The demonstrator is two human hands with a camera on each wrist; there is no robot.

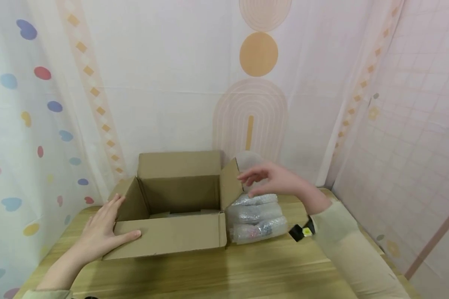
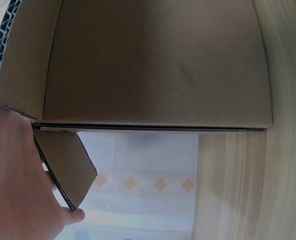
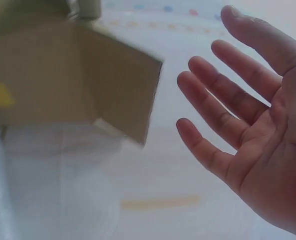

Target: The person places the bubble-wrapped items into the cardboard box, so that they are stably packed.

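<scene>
On the wooden table [image 1: 247, 274], centre, sits the open cardboard box [image 1: 172, 236]. Left hand [image 1: 101, 232] lies flat-fingered on its near left flap, apparently steadying it. Right hand [image 1: 277, 179], fingers spread and empty, hovers above the bubble-wrapped bundle [image 1: 255, 218] touching the box's right side.

so the open box [image 1: 170, 232] sits mid-worktop [image 1: 224, 274], bubble-wrapped bundle [image 1: 255, 218] touching its right side, curtain [image 1: 172, 83] right behind both
</scene>
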